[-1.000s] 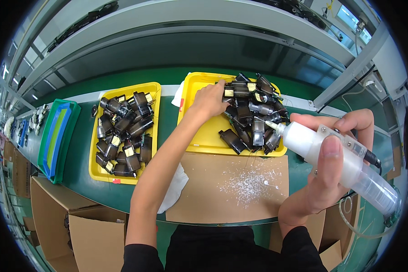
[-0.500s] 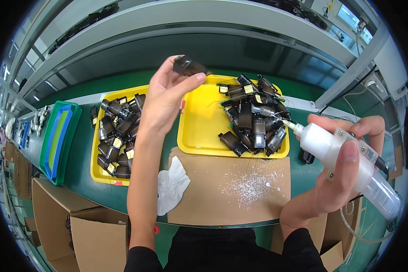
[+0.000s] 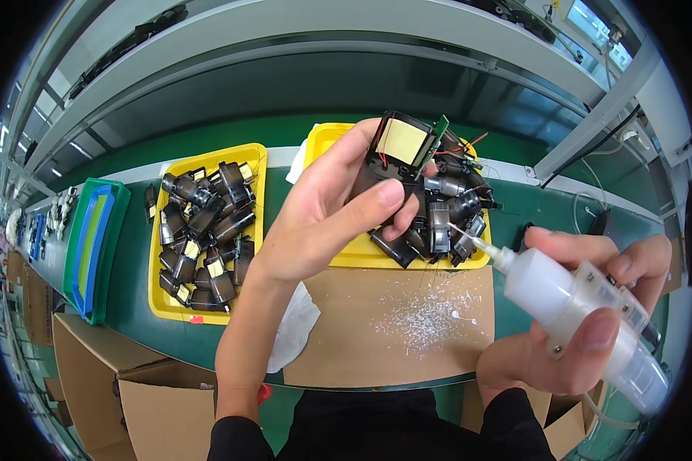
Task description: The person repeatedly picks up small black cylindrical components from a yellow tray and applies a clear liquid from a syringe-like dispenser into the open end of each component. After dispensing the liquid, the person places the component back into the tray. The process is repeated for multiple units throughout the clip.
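Note:
My left hand [image 3: 323, 223] is closed around a dark translucent plastic housing [image 3: 397, 172], lifted above the right yellow tray [image 3: 354, 253]. The housing carries a pale yellow pad, a green circuit board on its right side and thin red wires. In my right hand [image 3: 584, 349] is a dispensing syringe [image 3: 542, 288], filled with white material and fitted with a clamp and a hose. Its thin needle points up and left, in front of the housings [image 3: 438, 230] piled in the right tray. My right thumb and fingers wrap the syringe body.
A left yellow tray [image 3: 154, 253] holds several similar housings. Nested green and blue bins [image 3: 73, 269] stand farther left. Cardboard [image 3: 338, 330] with scattered white crumbs lies in front, beside a white cloth [image 3: 294, 330]. Open cardboard boxes [image 3: 165, 411] flank me; a metal shelf [image 3: 346, 23] spans the back.
My left hand has moved right and down with the housing, now turned so its yellow pad and circuit board show. The syringe has shifted slightly downward in my right hand.

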The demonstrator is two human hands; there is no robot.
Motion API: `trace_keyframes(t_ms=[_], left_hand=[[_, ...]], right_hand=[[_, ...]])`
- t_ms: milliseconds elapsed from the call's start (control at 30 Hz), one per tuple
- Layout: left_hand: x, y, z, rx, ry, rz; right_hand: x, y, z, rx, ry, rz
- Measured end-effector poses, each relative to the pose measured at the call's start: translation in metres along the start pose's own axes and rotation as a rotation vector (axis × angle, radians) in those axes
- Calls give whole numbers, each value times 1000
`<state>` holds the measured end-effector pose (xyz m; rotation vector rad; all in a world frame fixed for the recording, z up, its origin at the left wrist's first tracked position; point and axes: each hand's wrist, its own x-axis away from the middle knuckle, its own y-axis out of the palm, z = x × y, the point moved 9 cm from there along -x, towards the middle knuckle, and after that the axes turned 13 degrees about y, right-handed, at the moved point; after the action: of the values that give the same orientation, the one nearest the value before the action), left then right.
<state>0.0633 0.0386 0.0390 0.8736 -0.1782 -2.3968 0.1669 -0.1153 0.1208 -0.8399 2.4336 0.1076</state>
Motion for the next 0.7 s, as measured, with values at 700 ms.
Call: trace_keyframes(t_ms=[700], left_hand=[[13, 18, 1, 304, 13, -82]], right_hand=[[14, 30, 7, -225, 190, -239]])
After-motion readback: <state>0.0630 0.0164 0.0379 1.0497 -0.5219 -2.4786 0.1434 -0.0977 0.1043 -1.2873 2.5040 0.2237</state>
